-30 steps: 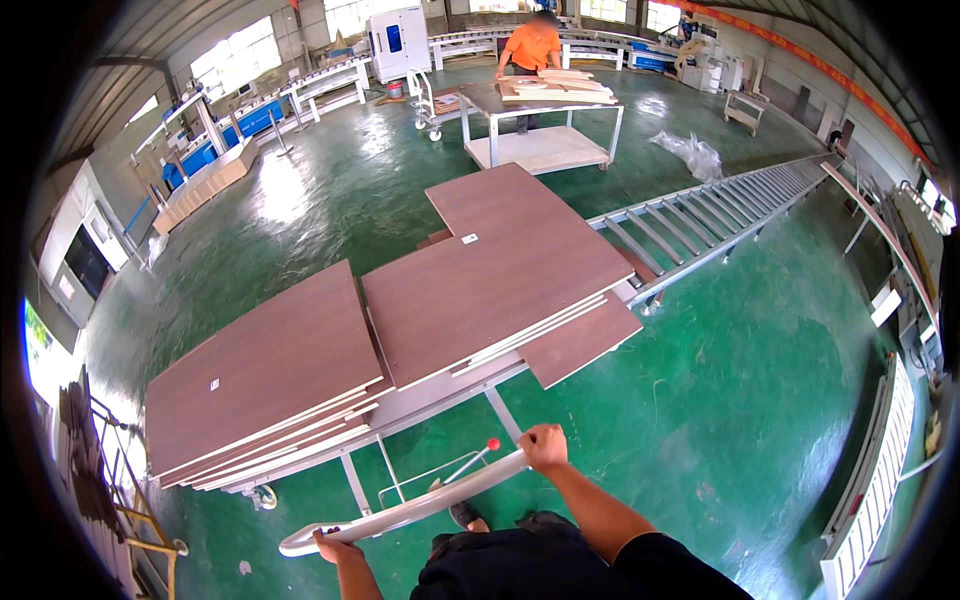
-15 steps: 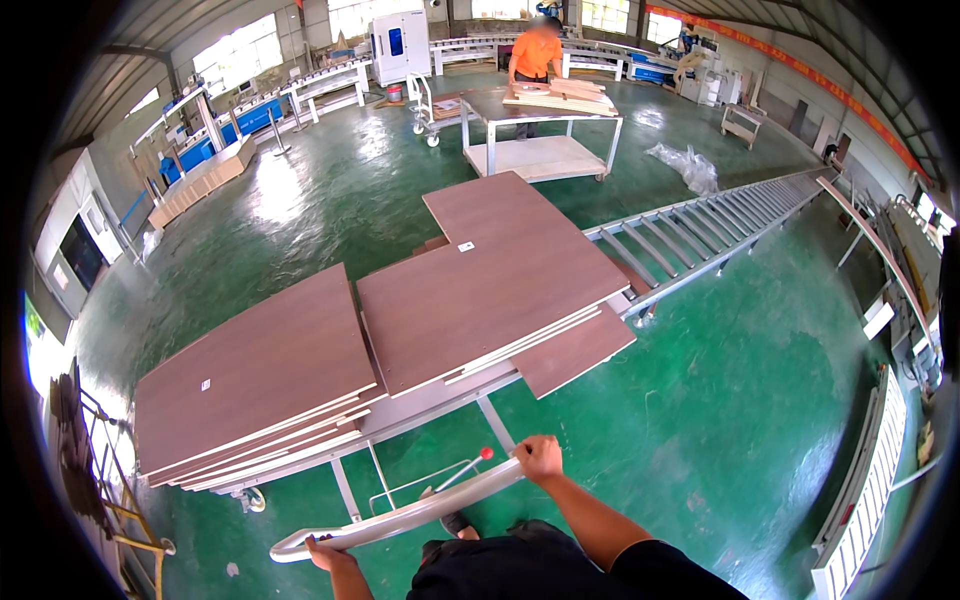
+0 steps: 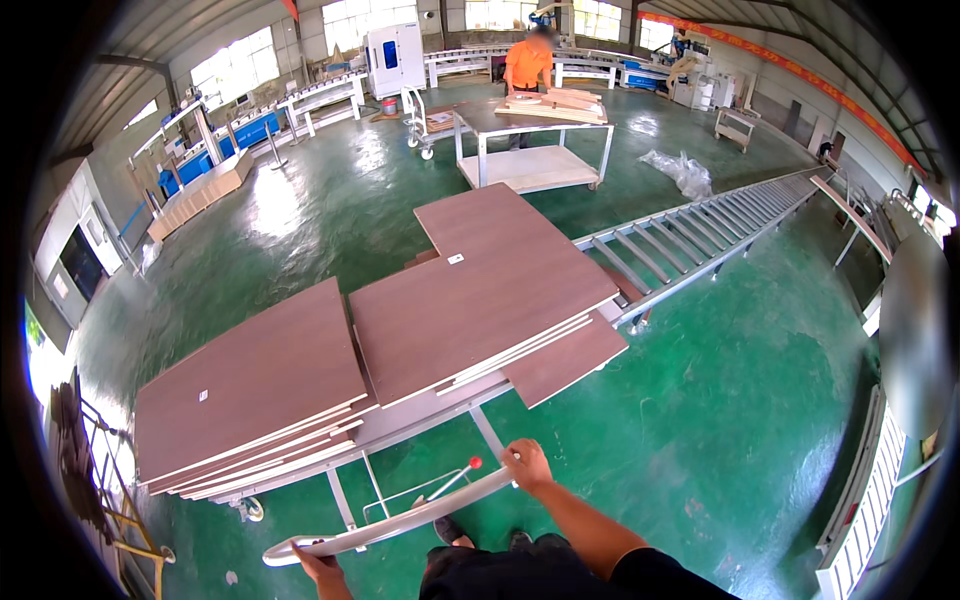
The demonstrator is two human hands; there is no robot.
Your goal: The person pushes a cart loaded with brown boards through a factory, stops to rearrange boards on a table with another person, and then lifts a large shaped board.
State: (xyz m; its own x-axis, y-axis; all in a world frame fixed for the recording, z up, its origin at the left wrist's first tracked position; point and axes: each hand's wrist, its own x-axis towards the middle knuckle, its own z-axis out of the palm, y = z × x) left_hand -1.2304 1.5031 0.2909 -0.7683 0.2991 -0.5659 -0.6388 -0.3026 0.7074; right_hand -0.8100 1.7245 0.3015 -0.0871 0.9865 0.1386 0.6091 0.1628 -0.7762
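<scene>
A long, pale curved push bar [image 3: 430,516] runs across in front of me on the near side of a wheeled metal cart. My left hand [image 3: 316,566] is closed round the bar near its left end. At the bar's right end, my right hand [image 3: 527,465] is closed on it too. Between my hands, a thin lever with a red knob [image 3: 475,463] rises beyond the bar. On the cart lie two stacks of brown boards: a left stack [image 3: 260,385] and a right stack [image 3: 480,290]. A smaller brown board [image 3: 568,360] sticks out below the right stack.
A roller conveyor [image 3: 690,240] stretches from the cart's right end toward the far right. Farther back, a person in orange [image 3: 528,66] stands behind a table [image 3: 530,120] bearing boards. Clear plastic film [image 3: 680,172] lies on the green floor. A yellow-framed rack [image 3: 135,520] stands at left.
The view has shifted slightly, so cart, boards and bar sit a little farther left and lower. Both hands stay on the bar. More of my feet shows below it.
</scene>
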